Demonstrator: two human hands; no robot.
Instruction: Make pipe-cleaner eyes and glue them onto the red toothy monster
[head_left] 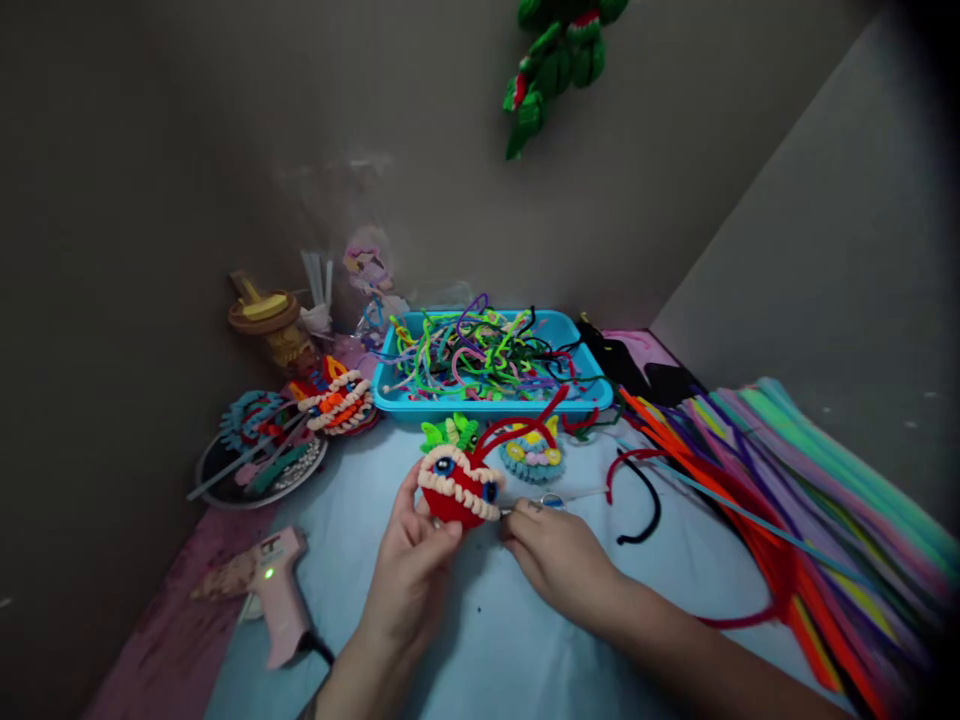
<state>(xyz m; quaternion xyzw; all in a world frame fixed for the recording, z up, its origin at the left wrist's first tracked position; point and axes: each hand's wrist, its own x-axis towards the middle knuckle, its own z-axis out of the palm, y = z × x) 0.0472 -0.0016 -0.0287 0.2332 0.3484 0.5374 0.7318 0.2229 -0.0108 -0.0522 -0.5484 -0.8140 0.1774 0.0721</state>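
Note:
My left hand (416,545) is wrapped round a red pipe-cleaner figure (456,500) with cream twisted bands and blue eyes. Two red stems stick up from its top toward the right. At the figure's lower right edge, my right hand (553,548) is closed with fingertips pinched; a small shiny tip shows there, but what it holds is mostly hidden. A blue ring-like loop (553,500) shows just behind the right hand. Beyond the red figure sit a green pipe-cleaner piece (450,432) and a blue-and-yellow figure (532,455).
A blue tray (491,410) of pipe-cleaner scraps stands at the back. Bundled long pipe cleaners (810,500) cover the right side. A pink glue gun (283,590), its green light lit, lies front left, near a metal bowl (214,490). A black stem (651,515) curls at right.

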